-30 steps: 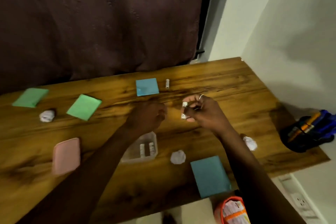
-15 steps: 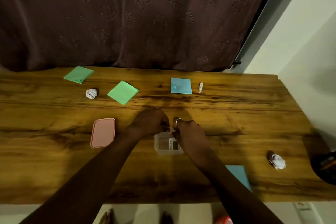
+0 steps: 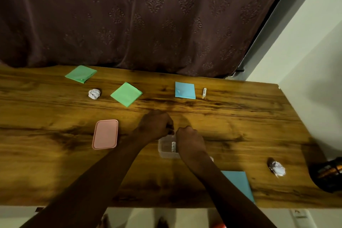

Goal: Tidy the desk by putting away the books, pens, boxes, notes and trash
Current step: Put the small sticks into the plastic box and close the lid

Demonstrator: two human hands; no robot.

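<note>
Far left on the counter [image 3: 46, 116], a green note [image 3: 80, 74] is seen at roughly 10 o'clock from the clear box [image 3: 164, 151]. A crumpled paper ball [image 3: 94, 94] and a second green note [image 3: 126, 94] lie further right. The pink lid [image 3: 105, 134] is parked at the box's 9 o'clock, apart from it.

The left hand [image 3: 156, 126] is curled at the box's 12 o'clock rim, and the right hand [image 3: 190, 139] is bunched over its 3 o'clock side. Whether either grip is pinching anything can't be told, since the fingers are hidden. Small white pieces [image 3: 173, 146] are seen inside.

Risk-wise, that light box could probably get tipped by the right wrist and the pieces spilled. A blue note [image 3: 185, 90] at 1 o'clock and another paper ball [image 3: 277, 168] at 4 o'clock are left to be cleared.
</note>
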